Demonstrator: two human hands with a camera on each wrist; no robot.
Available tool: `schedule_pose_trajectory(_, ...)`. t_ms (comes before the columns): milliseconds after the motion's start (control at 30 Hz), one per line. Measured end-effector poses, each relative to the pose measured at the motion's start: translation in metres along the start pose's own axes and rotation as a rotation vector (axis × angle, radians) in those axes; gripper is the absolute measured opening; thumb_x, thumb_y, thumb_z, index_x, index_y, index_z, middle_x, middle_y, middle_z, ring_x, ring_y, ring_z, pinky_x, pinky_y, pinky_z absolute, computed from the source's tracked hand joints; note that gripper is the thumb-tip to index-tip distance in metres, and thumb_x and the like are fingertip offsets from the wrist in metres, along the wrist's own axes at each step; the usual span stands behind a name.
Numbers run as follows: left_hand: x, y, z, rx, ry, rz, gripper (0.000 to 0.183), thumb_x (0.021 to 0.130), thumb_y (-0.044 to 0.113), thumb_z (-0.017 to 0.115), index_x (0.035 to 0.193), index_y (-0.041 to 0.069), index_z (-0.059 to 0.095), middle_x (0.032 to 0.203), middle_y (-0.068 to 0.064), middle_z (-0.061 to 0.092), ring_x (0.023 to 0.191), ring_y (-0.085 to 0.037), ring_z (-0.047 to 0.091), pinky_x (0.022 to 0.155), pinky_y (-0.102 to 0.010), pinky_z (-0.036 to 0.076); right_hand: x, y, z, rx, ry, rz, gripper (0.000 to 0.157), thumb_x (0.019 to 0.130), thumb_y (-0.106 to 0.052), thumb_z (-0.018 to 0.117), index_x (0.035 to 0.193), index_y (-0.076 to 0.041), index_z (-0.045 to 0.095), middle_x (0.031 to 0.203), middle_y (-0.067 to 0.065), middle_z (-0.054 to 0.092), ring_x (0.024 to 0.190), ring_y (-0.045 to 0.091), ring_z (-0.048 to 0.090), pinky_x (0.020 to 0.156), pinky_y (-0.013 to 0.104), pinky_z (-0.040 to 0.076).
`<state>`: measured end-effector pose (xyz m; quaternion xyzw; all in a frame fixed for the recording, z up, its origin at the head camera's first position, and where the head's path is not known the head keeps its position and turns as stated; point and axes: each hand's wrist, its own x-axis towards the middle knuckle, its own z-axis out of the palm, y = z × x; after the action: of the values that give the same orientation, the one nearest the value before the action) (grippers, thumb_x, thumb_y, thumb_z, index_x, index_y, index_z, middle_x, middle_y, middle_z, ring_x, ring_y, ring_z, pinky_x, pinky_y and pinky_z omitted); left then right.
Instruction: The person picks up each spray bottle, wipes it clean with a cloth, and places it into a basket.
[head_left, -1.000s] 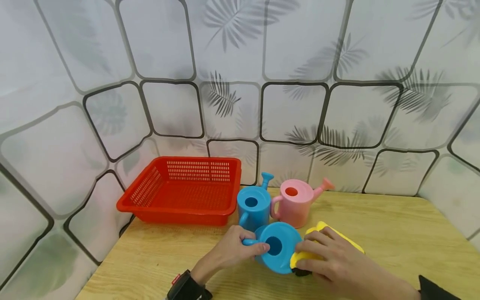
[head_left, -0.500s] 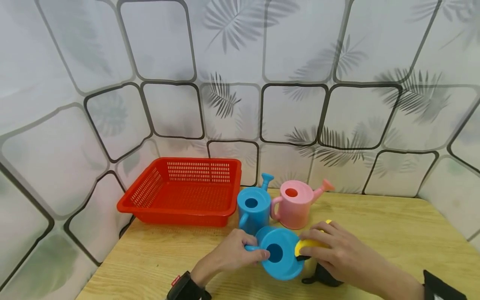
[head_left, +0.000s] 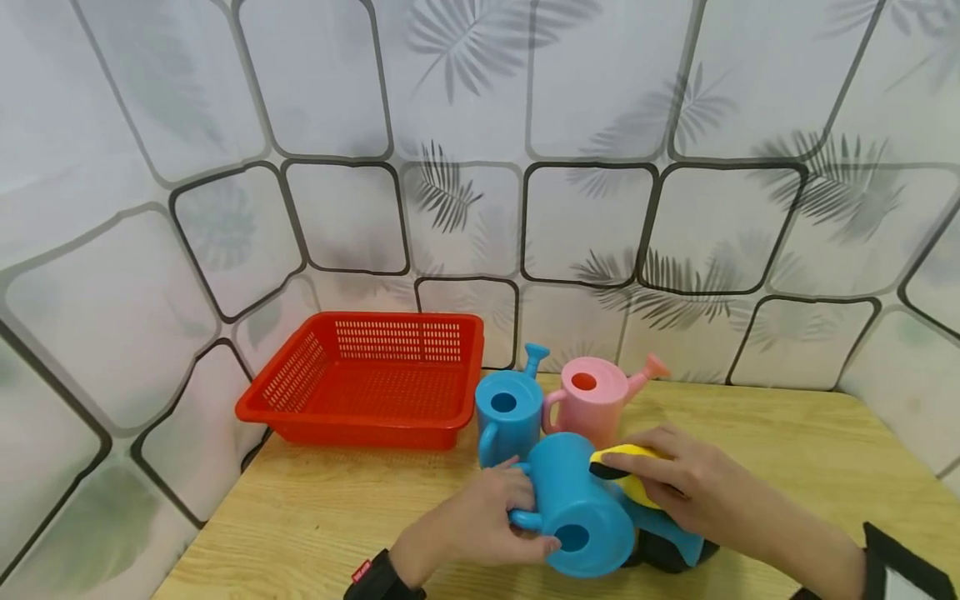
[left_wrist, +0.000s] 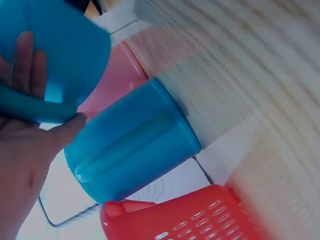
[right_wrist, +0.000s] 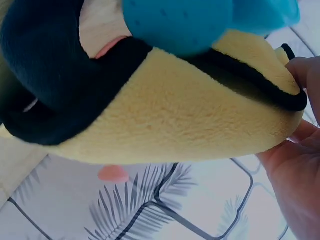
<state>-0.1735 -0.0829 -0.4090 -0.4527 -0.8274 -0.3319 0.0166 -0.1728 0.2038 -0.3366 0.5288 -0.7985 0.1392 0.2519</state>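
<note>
In the head view my left hand [head_left: 487, 512] grips the handle of a blue watering can [head_left: 573, 500], which is tipped so its round top opening faces me. The left wrist view shows fingers behind the handle of this held watering can [left_wrist: 75, 55]. My right hand [head_left: 697, 483] pinches a yellow and black plush item [head_left: 637, 475] beside the can. Up close, its fuzzy yellow side [right_wrist: 190, 115] has black trim, and the can's dotted sprinkler head [right_wrist: 175, 22] overlaps it. A black part [head_left: 660, 554] of the plush shows below the spout.
Just behind the held can stand a second blue watering can [head_left: 510, 417] and a pink watering can [head_left: 588, 400]. A red plastic basket [head_left: 360, 429] sits to their left on the wooden table [head_left: 315, 517]. A patterned curtain [head_left: 465, 217] rises behind.
My left hand has tipped the blue watering can, its opening swinging down toward me and its spout now showing to the right. My right hand has shifted slightly up and right with the plush.
</note>
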Motion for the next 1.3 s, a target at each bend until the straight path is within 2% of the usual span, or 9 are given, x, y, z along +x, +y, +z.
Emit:
schedule_pose_trajectory(100, 0.003, 0.002, 0.004, 0.144, -0.008, 0.1, 0.028, 0.089, 0.043, 0.065, 0.074, 0.02, 0.059, 0.069, 0.011, 0.058, 0.084, 0.0, 0.048, 0.108, -0.059, 0.033, 0.002, 0.008, -0.006, 0.01, 0.018, 0.009, 0.05, 0.105, -0.036, 0.025, 0.117, -0.013, 0.069, 0.098, 0.003, 0.065, 0.081, 0.013, 0.054, 0.059, 0.025, 0.053)
schedule_pose_trajectory(200, 0.004, 0.006, 0.008, 0.284, -0.04, 0.166, 0.031, 0.09, 0.047, 0.061, 0.077, 0.02, 0.063, 0.077, 0.011, 0.062, 0.089, -0.001, 0.049, 0.112, -0.057, 0.028, 0.007, 0.016, -0.01, 0.003, 0.025, 0.011, 0.051, 0.105, -0.037, 0.025, 0.115, -0.011, 0.067, 0.104, 0.007, 0.061, 0.081, 0.015, 0.054, 0.058, 0.025, 0.054)
schedule_pose_trajectory(367, 0.004, 0.01, 0.013, 0.434, -0.067, 0.214, 0.035, 0.091, 0.053, 0.058, 0.085, 0.02, 0.069, 0.082, 0.011, 0.063, 0.095, -0.005, 0.051, 0.115, -0.052, 0.023, 0.025, 0.032, -0.011, 0.073, 0.062, 0.0, 0.047, 0.105, -0.035, 0.03, 0.114, -0.006, 0.065, 0.106, 0.01, 0.057, 0.061, 0.006, 0.045, 0.055, 0.019, 0.05)
schedule_pose_trajectory(433, 0.004, 0.01, 0.014, 0.461, -0.07, 0.228, 0.034, 0.091, 0.052, 0.058, 0.086, 0.02, 0.068, 0.079, 0.011, 0.059, 0.092, -0.004, 0.051, 0.116, -0.049, 0.023, 0.031, 0.035, -0.008, 0.102, 0.036, -0.002, 0.029, 0.102, -0.024, 0.049, 0.117, -0.005, 0.066, 0.104, 0.009, 0.059, 0.059, 0.005, 0.044, 0.055, 0.02, 0.049)
schedule_pose_trajectory(533, 0.006, 0.012, 0.014, 0.488, -0.073, 0.249, 0.033, 0.091, 0.051, 0.059, 0.091, 0.019, 0.066, 0.076, 0.011, 0.055, 0.086, -0.004, 0.051, 0.115, -0.04, 0.029, 0.035, 0.031, -0.003, 0.115, -0.094, 0.032, 0.032, 0.091, -0.013, 0.067, 0.122, -0.007, 0.066, 0.107, 0.005, 0.066, 0.072, 0.007, 0.056, 0.067, 0.03, 0.058)
schedule_pose_trajectory(600, 0.007, 0.013, 0.013, 0.508, -0.073, 0.258, 0.033, 0.092, 0.05, 0.058, 0.094, 0.018, 0.066, 0.075, 0.011, 0.056, 0.085, -0.004, 0.051, 0.111, -0.032, 0.036, 0.036, 0.026, 0.001, 0.099, -0.187, 0.065, 0.041, 0.082, -0.008, 0.074, 0.122, -0.008, 0.067, 0.109, 0.002, 0.069, 0.084, 0.012, 0.063, 0.069, 0.031, 0.06)
schedule_pose_trajectory(700, 0.008, 0.015, 0.013, 0.54, -0.068, 0.262, 0.037, 0.092, 0.051, 0.058, 0.098, 0.016, 0.067, 0.075, 0.011, 0.057, 0.087, -0.006, 0.05, 0.096, -0.024, 0.045, 0.038, 0.019, 0.006, 0.066, -0.255, 0.095, 0.032, 0.085, -0.019, 0.073, 0.115, -0.01, 0.07, 0.11, 0.001, 0.069, 0.091, 0.014, 0.065, 0.076, 0.04, 0.06)
schedule_pose_trajectory(967, 0.006, 0.016, 0.014, 0.568, -0.043, 0.254, 0.032, 0.091, 0.049, 0.059, 0.091, 0.018, 0.067, 0.073, 0.012, 0.052, 0.085, -0.007, 0.045, 0.081, -0.021, 0.045, 0.042, 0.016, 0.013, 0.032, -0.236, 0.092, 0.026, 0.082, -0.017, 0.076, 0.107, -0.01, 0.073, 0.104, 0.0, 0.069, 0.09, 0.014, 0.064, 0.077, 0.042, 0.06)
schedule_pose_trajectory(1300, 0.004, 0.016, 0.016, 0.566, -0.068, 0.214, 0.029, 0.091, 0.049, 0.059, 0.087, 0.02, 0.063, 0.07, 0.013, 0.046, 0.085, -0.006, 0.042, 0.085, -0.023, 0.043, 0.041, 0.01, 0.015, 0.109, -0.23, 0.022, 0.026, 0.078, -0.015, 0.08, 0.102, -0.011, 0.074, 0.097, -0.003, 0.07, 0.085, 0.009, 0.065, 0.073, 0.036, 0.061)
